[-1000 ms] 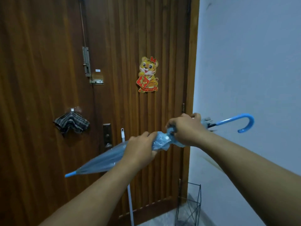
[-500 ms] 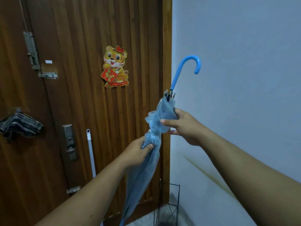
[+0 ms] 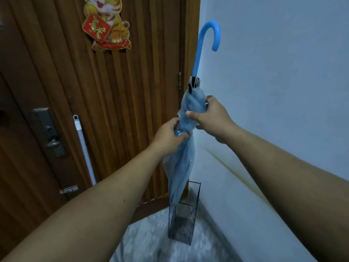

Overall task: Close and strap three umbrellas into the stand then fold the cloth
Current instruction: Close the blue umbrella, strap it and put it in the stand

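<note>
The umbrella hangs nearly upright, hooked handle high above both hands, its point low down, just at the top of the wire stand on the floor. The left hand is clenched round the gathered canopy at its waist; the right hand, just above it, wraps fingers and thumb round the bunched upper canopy below the rib tips. Both are grasping the umbrella.

The step in hand looks like bundling and strapping this closed umbrella, with the drop into the stand close behind (whether the strap is already fastened I cannot tell; it is hidden under the fingers). No other umbrella shows in the stand, so the task seems early.

The next move calls for keeping the folds tight under the left hand while the strap is secured, then steering the point straight down below the hands between the stand's top wires, so the loose plastic doesn't snag on them.
</note>
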